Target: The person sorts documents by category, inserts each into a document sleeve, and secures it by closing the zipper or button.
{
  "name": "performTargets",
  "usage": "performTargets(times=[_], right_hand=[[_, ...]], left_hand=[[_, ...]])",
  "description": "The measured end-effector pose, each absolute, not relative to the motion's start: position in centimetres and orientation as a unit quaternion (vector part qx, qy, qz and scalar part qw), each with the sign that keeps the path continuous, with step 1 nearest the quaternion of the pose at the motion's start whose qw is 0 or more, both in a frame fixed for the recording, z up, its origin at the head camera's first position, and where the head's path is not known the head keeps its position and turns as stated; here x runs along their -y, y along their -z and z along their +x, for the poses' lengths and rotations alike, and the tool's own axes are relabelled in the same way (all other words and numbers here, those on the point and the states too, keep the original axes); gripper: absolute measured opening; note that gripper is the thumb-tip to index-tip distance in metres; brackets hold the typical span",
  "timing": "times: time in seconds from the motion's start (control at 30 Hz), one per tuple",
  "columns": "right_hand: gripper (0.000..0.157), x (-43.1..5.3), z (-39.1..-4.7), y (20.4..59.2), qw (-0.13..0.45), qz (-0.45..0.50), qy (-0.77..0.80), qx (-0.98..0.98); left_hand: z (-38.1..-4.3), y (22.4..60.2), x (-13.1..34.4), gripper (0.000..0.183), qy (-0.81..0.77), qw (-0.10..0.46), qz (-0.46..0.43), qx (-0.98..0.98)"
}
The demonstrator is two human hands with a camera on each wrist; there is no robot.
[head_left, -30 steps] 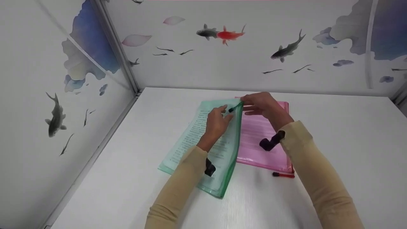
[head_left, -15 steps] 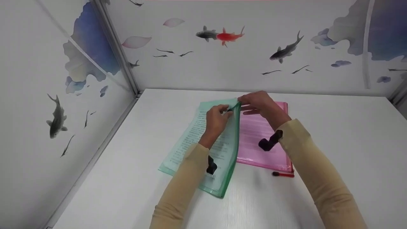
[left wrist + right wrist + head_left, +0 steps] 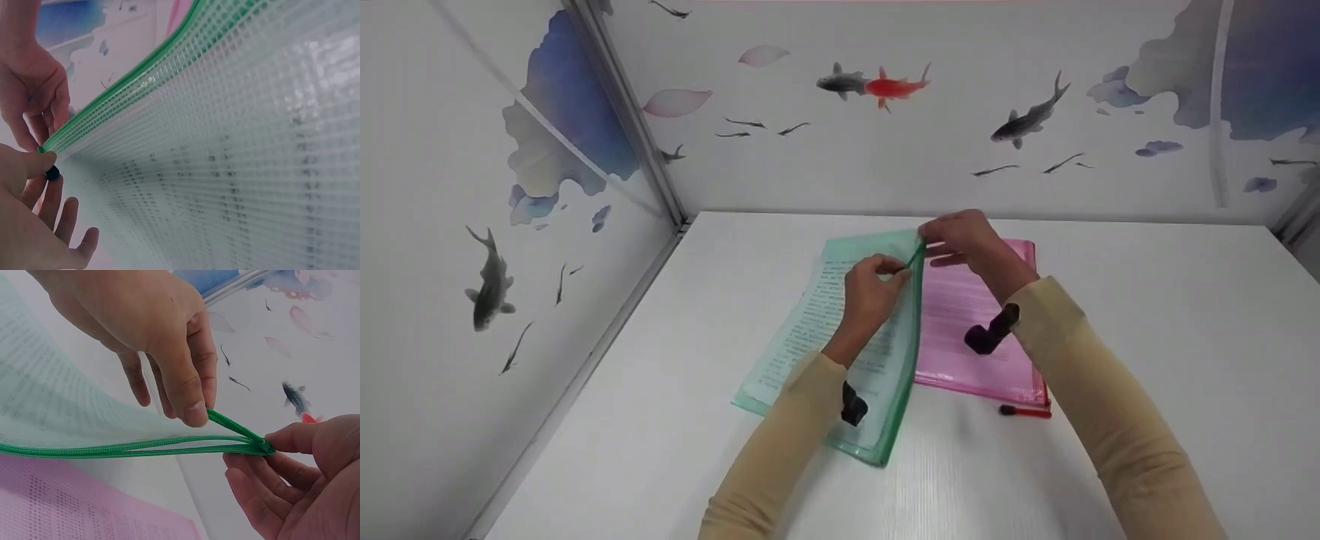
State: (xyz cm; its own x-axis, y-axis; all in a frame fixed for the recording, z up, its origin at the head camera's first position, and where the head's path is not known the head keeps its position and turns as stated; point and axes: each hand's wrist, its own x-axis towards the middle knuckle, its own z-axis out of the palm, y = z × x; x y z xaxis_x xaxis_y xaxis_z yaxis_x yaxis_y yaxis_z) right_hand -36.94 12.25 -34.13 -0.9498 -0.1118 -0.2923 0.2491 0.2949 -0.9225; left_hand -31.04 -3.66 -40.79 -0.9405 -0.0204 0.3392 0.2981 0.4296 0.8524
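A green mesh zipper folder (image 3: 901, 409) with printed sheets inside lies tilted, its zipper edge lifted toward the right. My left hand (image 3: 871, 296) pinches the zipper's green cord pull (image 3: 232, 423) between thumb and index finger. The pull's dark end (image 3: 53, 173) pokes out below that grip in the left wrist view. At the far corner, my right hand (image 3: 969, 238) pinches the zipper end (image 3: 264, 446) with thumb and fingers. Between both hands the cord is stretched, and in the right wrist view the two zipper strips stand slightly apart near the corner.
Partly under the green folder lies a pink zipper folder (image 3: 979, 330) with printed sheets. Its red, dark-tipped zipper pull (image 3: 1027, 412) rests on the white table (image 3: 1170, 330) by the near right corner. White walls (image 3: 780, 165) painted with fish stand behind and at the left.
My left fingers have closed on the dark-tipped pull, which hung loose beside them a second ago, and drawn it slightly toward me. My right hand keeps its hold on the corner.
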Motion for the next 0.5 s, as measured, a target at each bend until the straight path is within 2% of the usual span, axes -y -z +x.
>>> performTargets(times=[0.5], right_hand=[[0.038,-11.2,-37.1,33.3,0.113,0.035,0.594,-0.796]], left_hand=[[-29.2,41.0,3.7,0.014,0.545,0.123,-0.107,0.823]])
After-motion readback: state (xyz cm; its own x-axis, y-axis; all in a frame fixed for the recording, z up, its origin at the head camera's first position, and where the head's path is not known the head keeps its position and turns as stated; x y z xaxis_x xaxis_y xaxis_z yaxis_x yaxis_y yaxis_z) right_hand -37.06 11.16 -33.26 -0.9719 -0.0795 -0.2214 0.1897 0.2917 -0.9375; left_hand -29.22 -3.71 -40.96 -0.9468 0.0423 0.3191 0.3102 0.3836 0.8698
